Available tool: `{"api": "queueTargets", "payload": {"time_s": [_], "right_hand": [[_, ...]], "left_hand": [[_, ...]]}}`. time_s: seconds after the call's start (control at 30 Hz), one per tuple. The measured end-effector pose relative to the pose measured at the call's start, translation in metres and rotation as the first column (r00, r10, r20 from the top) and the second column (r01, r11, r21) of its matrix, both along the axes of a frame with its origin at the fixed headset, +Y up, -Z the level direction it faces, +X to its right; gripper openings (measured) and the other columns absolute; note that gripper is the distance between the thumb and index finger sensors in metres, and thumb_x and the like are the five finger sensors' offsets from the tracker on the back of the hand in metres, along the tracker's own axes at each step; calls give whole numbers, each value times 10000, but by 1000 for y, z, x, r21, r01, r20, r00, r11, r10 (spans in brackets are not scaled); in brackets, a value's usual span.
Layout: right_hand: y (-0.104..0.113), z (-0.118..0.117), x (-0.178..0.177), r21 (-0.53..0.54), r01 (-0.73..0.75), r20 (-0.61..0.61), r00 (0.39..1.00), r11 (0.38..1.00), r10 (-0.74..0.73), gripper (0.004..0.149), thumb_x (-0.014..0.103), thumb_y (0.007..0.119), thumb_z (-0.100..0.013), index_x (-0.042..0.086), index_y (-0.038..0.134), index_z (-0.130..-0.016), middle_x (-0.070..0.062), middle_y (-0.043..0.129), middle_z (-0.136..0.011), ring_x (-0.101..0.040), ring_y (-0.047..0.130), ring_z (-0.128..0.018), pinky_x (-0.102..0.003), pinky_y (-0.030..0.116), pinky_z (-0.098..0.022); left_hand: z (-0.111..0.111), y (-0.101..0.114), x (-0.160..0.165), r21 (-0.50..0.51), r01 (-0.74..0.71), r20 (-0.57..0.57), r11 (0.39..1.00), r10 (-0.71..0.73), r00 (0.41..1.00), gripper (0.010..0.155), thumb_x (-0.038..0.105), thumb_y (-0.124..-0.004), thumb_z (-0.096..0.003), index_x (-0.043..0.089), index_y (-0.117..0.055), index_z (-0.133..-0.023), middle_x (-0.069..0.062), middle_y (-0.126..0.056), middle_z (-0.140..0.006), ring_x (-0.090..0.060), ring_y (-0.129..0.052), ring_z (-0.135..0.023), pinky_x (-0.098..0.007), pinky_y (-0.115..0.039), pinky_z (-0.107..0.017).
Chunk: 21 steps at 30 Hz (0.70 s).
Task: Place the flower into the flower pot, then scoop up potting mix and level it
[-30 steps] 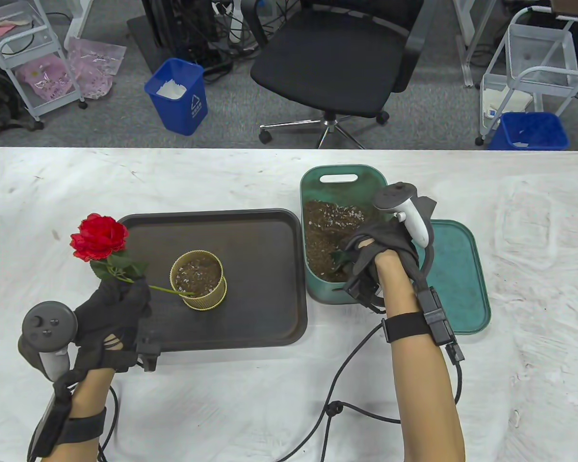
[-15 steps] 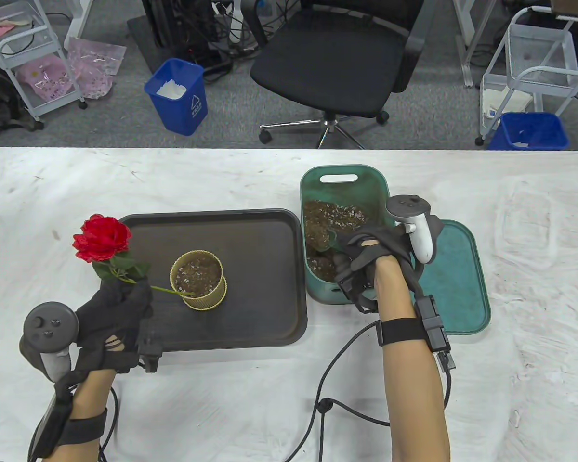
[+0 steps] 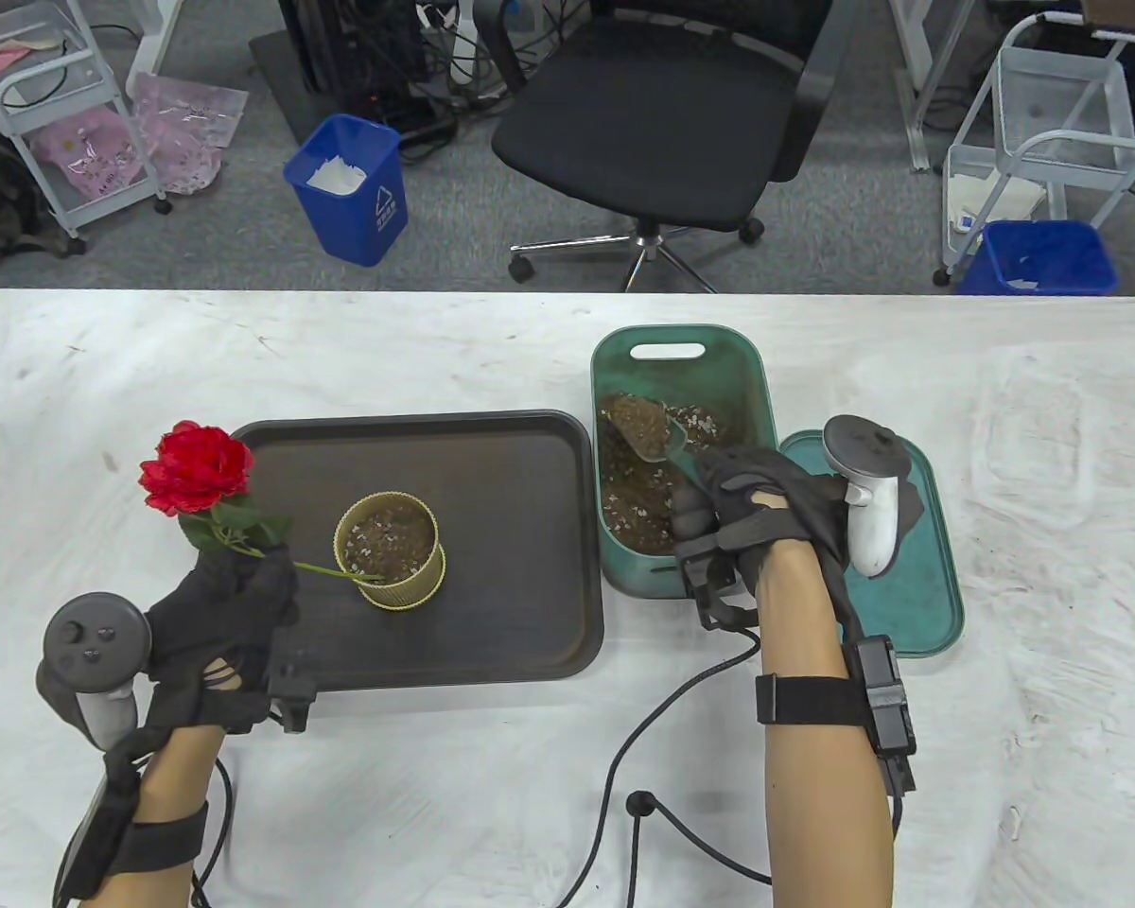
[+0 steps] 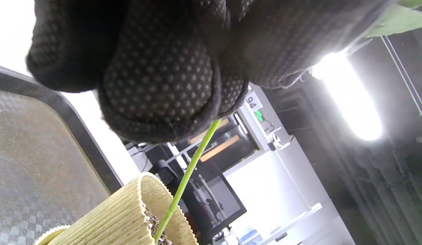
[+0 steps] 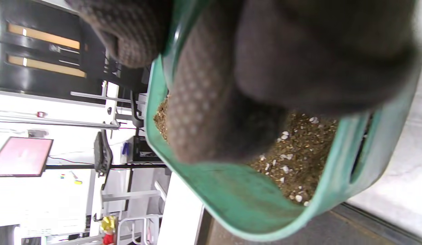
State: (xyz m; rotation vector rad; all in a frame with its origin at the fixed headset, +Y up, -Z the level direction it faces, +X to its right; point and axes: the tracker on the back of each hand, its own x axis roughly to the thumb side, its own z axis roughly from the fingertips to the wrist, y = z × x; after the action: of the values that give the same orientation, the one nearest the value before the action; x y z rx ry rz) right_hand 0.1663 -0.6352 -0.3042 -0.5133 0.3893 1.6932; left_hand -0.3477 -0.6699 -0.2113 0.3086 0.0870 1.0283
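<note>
My left hand (image 3: pixel 236 591) grips the green stem (image 3: pixel 326 570) of a red rose (image 3: pixel 197 468), whose tip is stuck in the soil of the ribbed yellow pot (image 3: pixel 390 551) on the dark tray (image 3: pixel 492 454). In the left wrist view the fingers (image 4: pixel 163 81) close round the stem (image 4: pixel 193 160) above the pot (image 4: pixel 129 214). My right hand (image 3: pixel 733 501) holds a small green scoop (image 3: pixel 648 437), heaped with potting mix, above the soil in the green bin (image 3: pixel 681 378). The right wrist view shows gloved fingers (image 5: pixel 204 102) over the bin (image 5: pixel 238 200) and soil (image 5: pixel 299 153).
The bin's green lid (image 3: pixel 899 558) lies flat to its right. A cable (image 3: pixel 662 738) trails over the white tablecloth near the front edge. Beyond the table stand a black office chair (image 3: pixel 653 123), blue waste bins (image 3: pixel 350 189) and white carts (image 3: pixel 1050 123).
My right hand drew back toward the front right and lifted the scoop, now full of potting mix, out of the soil. The left hand and rose stayed put.
</note>
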Motion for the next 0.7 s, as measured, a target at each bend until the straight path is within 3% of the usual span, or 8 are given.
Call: {"api": "queueTargets", "payload": {"time_s": [0.2, 0.37, 0.7], "right_hand": [[18, 10, -16, 76, 40, -65, 997, 996, -35, 526, 331, 751, -426, 7, 749, -840, -152, 998, -567, -236, 1088, -185, -336, 958, -51], [27, 17, -50, 115, 66, -189, 981, 991, -43, 528, 334, 754, -427, 6, 748, -840, -153, 999, -568, -234, 1091, -187, -333, 962, -52], [18, 26, -130, 106, 102, -401, 915, 989, -51, 530, 336, 756, -431, 4, 745, -843, -157, 997, -572, -236, 1094, -193, -332, 966, -55]], "left_hand": [[0, 0, 0, 1, 2, -1, 1000, -2, 1000, 454, 454, -890, -389, 195, -886, -762, 37, -1037, -579, -147, -1133, -230, -346, -967, -281], [0, 0, 0, 1, 3, -1, 1000, -3, 1000, 454, 454, -890, -389, 194, -886, -762, 37, -1037, -580, -149, -1133, -230, -346, -967, -282], [0, 0, 0, 1, 1, 2, 1000, -1, 1000, 453, 454, -891, -390, 195, -886, -762, 36, -1036, -581, -149, -1133, -232, -346, -967, -283]]}}
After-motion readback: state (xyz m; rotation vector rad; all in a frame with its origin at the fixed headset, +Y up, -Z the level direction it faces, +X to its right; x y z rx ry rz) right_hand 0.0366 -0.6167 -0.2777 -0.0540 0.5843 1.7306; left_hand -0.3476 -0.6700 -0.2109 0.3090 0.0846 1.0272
